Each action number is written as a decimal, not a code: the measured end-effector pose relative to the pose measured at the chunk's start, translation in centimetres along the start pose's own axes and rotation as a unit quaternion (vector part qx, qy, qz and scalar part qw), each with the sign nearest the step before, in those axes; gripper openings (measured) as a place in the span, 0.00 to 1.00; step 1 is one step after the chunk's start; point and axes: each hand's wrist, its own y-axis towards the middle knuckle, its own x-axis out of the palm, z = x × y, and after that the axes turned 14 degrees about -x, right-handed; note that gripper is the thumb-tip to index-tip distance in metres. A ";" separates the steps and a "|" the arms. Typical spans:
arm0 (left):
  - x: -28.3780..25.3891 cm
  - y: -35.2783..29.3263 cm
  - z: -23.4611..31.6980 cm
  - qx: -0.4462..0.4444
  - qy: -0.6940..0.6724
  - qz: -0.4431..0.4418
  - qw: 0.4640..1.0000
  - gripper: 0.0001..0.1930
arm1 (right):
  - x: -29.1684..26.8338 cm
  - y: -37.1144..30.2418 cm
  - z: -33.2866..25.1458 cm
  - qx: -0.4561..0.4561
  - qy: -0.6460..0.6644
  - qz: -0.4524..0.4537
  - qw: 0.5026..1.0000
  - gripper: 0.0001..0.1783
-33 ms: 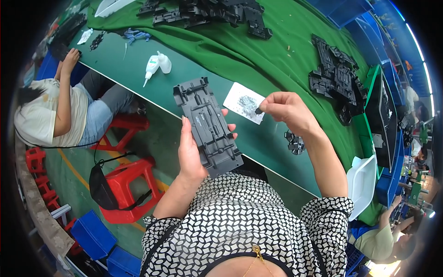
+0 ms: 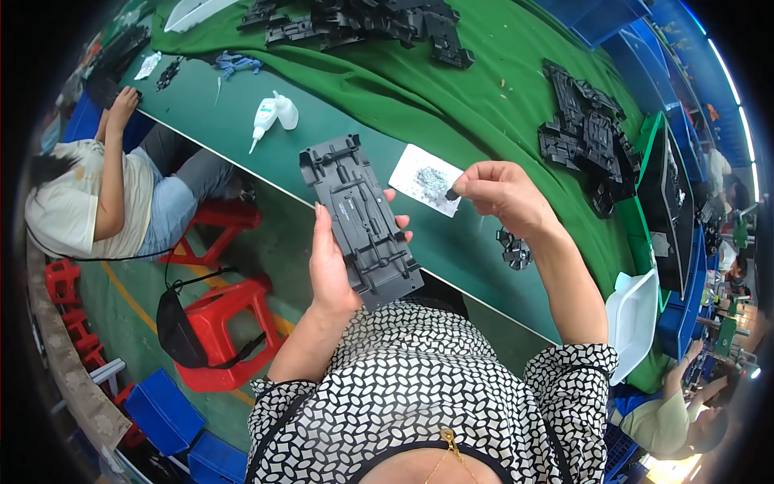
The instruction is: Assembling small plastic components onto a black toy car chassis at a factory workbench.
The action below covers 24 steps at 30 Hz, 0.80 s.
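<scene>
My left hand (image 2: pixel 334 262) is closed round a black plastic model-car chassis (image 2: pixel 360 222), with the moulded detail facing up. The thumb lies along its left edge and fingertips curl over its right edge. A small black piece (image 2: pixel 452 194) sits pinched between the thumb and fingers of my right hand (image 2: pixel 501 196); its exact shape is too small to tell. That hand hovers at the near right corner of a white card (image 2: pixel 409 171) smeared with a greyish, glossy patch. Small black parts (image 2: pixel 513 249) lie on the green table beside my right wrist.
A white glue bottle (image 2: pixel 263 118) and a white cap-like piece (image 2: pixel 286 111) are farther left. Piles of black chassis parts (image 2: pixel 588 129) rest on green cloth (image 2: pixel 500 97). A white tray (image 2: pixel 633 319) stands at right. To the left, a person sits near a red stool (image 2: pixel 218 331).
The chassis in my left hand has shifted and tilted very slightly. My right hand stays at the card with the small black piece.
</scene>
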 end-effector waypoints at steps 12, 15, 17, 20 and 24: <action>0.6 0.0 0.1 0.025 0.026 0.013 0.999 0.34 | -0.3 -1.5 0.6 0.076 0.226 0.025 0.971 0.05; 1.2 0.4 0.1 0.023 0.020 0.011 0.999 0.35 | -0.2 -2.3 0.1 0.066 0.226 0.026 0.972 0.05; 1.4 0.6 0.2 0.017 0.015 -0.010 1.000 0.35 | 0.1 -2.6 0.2 0.058 0.223 0.026 0.973 0.05; 1.8 0.5 0.2 0.016 0.017 -0.010 1.000 0.35 | 0.0 -2.7 0.8 0.041 0.185 0.043 0.981 0.05; 1.1 0.3 0.0 0.023 0.017 0.007 1.000 0.34 | 0.4 -1.5 2.4 -0.166 -0.222 0.128 0.952 0.06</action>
